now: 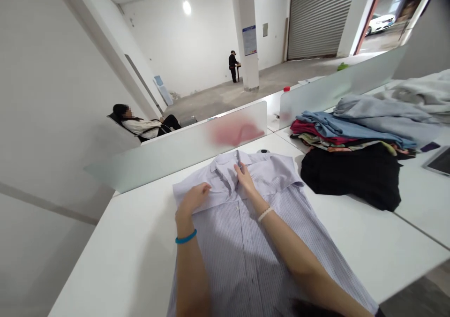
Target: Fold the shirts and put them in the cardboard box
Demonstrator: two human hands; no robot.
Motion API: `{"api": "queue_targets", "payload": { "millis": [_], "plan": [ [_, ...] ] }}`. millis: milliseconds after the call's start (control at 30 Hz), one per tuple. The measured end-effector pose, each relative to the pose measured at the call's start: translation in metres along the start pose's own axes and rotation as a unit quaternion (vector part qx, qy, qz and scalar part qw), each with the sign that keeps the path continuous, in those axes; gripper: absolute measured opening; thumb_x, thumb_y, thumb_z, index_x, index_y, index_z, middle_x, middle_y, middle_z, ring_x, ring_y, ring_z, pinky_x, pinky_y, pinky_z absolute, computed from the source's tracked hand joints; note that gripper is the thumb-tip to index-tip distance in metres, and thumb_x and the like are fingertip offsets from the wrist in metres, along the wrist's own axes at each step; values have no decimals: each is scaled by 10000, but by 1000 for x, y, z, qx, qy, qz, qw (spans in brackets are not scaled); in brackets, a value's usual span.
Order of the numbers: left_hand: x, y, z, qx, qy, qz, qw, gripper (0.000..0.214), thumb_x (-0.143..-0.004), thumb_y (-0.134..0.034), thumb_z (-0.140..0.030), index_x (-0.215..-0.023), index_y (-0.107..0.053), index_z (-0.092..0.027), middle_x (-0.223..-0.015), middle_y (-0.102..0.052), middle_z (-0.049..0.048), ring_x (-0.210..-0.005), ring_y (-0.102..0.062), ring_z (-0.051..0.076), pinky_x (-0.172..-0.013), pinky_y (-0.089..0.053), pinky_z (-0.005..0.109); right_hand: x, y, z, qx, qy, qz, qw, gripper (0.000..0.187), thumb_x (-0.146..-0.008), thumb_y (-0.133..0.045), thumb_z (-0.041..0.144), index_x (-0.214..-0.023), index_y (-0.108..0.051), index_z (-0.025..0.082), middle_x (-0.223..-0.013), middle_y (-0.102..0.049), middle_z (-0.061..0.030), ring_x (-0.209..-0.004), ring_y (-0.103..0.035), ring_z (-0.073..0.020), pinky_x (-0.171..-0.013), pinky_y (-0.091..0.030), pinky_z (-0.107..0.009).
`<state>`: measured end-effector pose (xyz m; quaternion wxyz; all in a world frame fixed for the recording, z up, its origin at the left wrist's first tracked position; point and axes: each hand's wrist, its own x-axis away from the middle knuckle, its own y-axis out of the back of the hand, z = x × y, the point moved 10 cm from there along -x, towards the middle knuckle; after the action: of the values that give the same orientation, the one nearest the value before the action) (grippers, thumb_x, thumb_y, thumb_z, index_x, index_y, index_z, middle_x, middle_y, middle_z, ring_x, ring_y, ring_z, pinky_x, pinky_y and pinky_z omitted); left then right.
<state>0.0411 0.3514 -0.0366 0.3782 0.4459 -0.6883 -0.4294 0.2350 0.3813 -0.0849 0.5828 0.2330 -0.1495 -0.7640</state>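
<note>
A pale lilac striped shirt (242, 242) lies face up on the white table (140, 242), collar away from me and sleeves folded under. My left hand (192, 200), with a blue band at the wrist, rests curled on the left shoulder of the shirt beside the collar. My right hand (244, 178), with a white bracelet at the wrist, sits on the button placket just below the collar, its fingers pinched on the fabric there.
A black garment (351, 176) lies to the right, with a stack of folded coloured clothes (351, 129) behind it. Frosted dividers (168, 153) run along the table's far edge. One person sits reclined beyond the divider; another stands far off by a pillar.
</note>
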Motion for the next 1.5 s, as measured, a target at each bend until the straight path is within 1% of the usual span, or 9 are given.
{"api": "queue_targets", "payload": {
  "millis": [200,300,400,633,800,1000,1133,1367,1500],
  "plan": [
    [-14,-24,65,-45,93,-20,994,435,-859,-428,-295,-1256,-521,-143,-1384,-464,166,-1306,-383,300,-1071,-279,435,14,-12,26,162,57,7,985,715,-896,-429,415,-1470,-162,82,-1513,-194,-206,-1404,-186,-285,-1075,-299,-408],
    [-16,-37,82,-54,132,-45,989,569,-907,-315,-442,-1366,-403,-119,-1505,-268,179,-1401,-168,350,-1101,-157,537,17,-20,26,215,57,48,974,652,-875,-438,243,-1460,-190,93,-1387,-431,-211,-1318,-366,-293,-1020,-353,-414],
    [-16,-46,97,-81,172,-67,979,646,-919,-240,-476,-1445,-272,-101,-1536,-174,169,-1412,-127,344,-1113,-129,531,11,1,13,216,-24,57,975,612,-865,-373,148,-1448,-192,103,-1129,-633,-181,-1093,-578,-279,-897,-438,-394],
    [-24,-57,108,-97,166,-62,979,706,-911,-219,-530,-1472,-217,-101,-1541,-154,152,-1414,-113,343,-1123,-122,523,19,36,-21,166,-148,274,936,281,-833,-504,235,-1006,-612,43,-813,-703,-171,-698,-682,-232,-653,-529,-309],
    [-25,-58,108,-98,161,-56,981,717,-908,-214,-533,-1476,-200,-96,-1545,-140,154,-1418,-96,334,-1134,-97,510,33,60,-42,120,-188,327,918,326,-842,-546,353,-947,-622,54,-772,-701,-152,-574,-657,-192,-553,-544,-308],
    [-27,-58,109,-95,156,-54,982,714,-906,-213,-535,-1478,-200,-108,-1548,-139,141,-1418,-100,330,-1134,-103,508,23,99,-55,-3,-174,224,959,727,-849,-558,469,-1418,-294,102,-1165,-619,-182,-709,-668,-161,-558,-541,-252],
    [-29,-57,111,-98,159,-55,981,699,-911,-235,-519,-1473,-215,-105,-1543,-152,148,-1417,-103,336,-1130,-115,520,14,94,-75,39,-174,207,962,714,-900,-521,366,-1479,-163,151,-1180,-614,-147,-689,-652,-115,-584,-517,-197],
    [-32,-56,110,-92,152,-68,982,691,-911,-238,-519,-1465,-245,-105,-1538,-181,144,-1416,-116,334,-1127,-126,522,8,90,-87,142,-158,208,955,449,-837,-570,166,-1277,-497,117,-805,-684,-69,-479,-541,-97,-490,-437,-199],
    [-36,-55,105,-73,128,-76,986,680,-915,-232,-507,-1458,-263,-98,-1535,-196,146,-1414,-130,332,-1122,-117,539,7,108,-69,142,-135,187,963,207,-853,-545,164,-1053,-590,135,-817,-667,-46,-478,-532,-66,-493,-426,-172]
  ]
}}
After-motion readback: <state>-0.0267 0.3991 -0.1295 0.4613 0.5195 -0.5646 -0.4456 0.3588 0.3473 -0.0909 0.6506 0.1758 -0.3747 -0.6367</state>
